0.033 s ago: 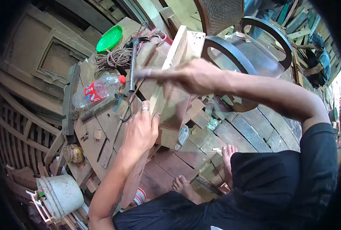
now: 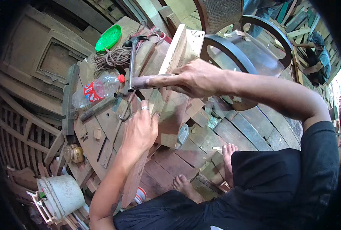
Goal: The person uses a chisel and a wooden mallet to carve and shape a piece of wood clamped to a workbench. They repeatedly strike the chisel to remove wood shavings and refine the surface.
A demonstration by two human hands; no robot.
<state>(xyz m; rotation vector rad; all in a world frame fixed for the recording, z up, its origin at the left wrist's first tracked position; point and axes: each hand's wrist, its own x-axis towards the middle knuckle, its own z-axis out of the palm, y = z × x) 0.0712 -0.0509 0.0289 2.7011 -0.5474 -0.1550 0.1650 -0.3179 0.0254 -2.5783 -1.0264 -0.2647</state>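
With the clock face set on the middle of the view, a cluttered wooden workbench (image 2: pixel 89 128) spreads from 8 to 11 o'clock. A dark armchair with a woven back (image 2: pixel 221 17) stands between 12 and 2. The long pale timber (image 2: pixel 174 51) lies with its far end at 12 and slopes down toward the person's left hand (image 2: pixel 139 132) at 8. A dirty white bucket (image 2: pixel 65 197) sits farther out, also at 8.

The left hand's fingers lie close together, reaching toward 12, with the thumb against the timber; it appears to hold the wood firm, though its underside grip is hidden. The right hand (image 2: pixel 199 78), at 1, is closed around a blunt mauve-brown bar (image 2: pixel 141 82), index finger stretched along it, the others curled under. The bar lies across the timber's narrow edge; what it is made of cannot be told.

The step in hand looks like working that edge. Another pass would seem to call for a firm left hold, with its fingers away from the bar.

As for room, the timber's edge offers a run toward 12. Toward 9 the bar's tip is right beside the hammer (image 2: pixel 133 63), whether touching cannot be told, and the plastic bottle (image 2: pixel 97 91) lies beyond, at 10. The chair's curved armrest limits elbow room toward 2.
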